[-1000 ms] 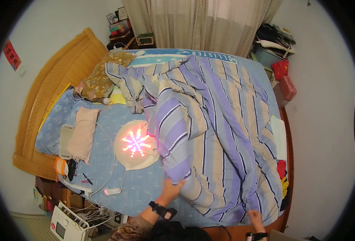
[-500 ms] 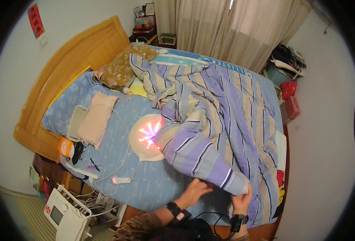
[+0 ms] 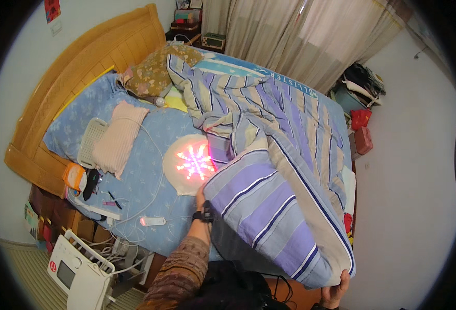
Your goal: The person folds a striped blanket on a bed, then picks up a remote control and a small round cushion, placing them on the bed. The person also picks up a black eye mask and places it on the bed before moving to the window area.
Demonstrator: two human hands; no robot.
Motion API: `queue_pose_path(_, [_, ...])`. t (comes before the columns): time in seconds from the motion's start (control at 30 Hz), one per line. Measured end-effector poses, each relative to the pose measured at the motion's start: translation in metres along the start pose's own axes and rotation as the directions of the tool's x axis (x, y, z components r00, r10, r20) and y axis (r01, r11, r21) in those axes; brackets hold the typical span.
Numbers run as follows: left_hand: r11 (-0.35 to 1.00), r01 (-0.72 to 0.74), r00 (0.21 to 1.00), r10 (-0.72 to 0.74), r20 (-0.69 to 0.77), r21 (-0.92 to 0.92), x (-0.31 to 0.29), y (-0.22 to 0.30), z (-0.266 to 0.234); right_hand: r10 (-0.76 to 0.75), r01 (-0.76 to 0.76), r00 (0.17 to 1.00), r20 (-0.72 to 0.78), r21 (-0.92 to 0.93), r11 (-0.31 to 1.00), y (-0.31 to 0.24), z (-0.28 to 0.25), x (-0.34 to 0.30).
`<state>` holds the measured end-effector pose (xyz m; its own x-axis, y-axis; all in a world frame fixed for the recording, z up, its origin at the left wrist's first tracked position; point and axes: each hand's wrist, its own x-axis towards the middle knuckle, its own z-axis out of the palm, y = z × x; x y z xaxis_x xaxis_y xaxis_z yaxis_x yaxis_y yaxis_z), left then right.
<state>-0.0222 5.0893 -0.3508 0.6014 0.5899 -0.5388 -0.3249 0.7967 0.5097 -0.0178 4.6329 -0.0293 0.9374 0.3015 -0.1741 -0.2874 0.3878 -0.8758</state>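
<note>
A striped quilt (image 3: 274,206) in purple, blue and beige is stretched between my two hands over the near part of the bed. My left hand (image 3: 201,200) grips its left edge, fingers partly hidden by the cloth. Down at the near right corner, my right hand (image 3: 336,289) is closed on the quilt, thumb on top. Just beyond my left hand lies a round cream pad (image 3: 173,168) with glowing red and pink lights in a star pattern. The quilt's edge overlaps its right side.
A white remote-like controller (image 3: 152,221) with a cord rests on the blue sheet (image 3: 140,191). Pillows, a pink cushion (image 3: 118,139) and a pale basket (image 3: 89,142) are near the wooden headboard (image 3: 78,72). A white device (image 3: 75,274) with cables stands at lower left.
My left hand has moved forward and taken hold of the quilt's left edge. My right hand has drawn its corner nearer and to the right, spreading the cloth. More of the lit pad shows.
</note>
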Motion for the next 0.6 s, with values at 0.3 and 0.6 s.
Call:
queue_pose_path(0.3, [0.601,-0.745,0.568,0.799,-0.197,0.288,-0.225,0.335,-0.087,0.196,-0.188,0.980,-0.038,0.152,0.970,0.049,0.015,0.014])
queue_pose_path(0.6, [0.061,-0.672,-0.058,0.989,-0.135,0.738,-0.432,0.490,-0.155,0.495,-0.430,0.864,0.090,0.642,0.634,0.186,-0.065,0.025])
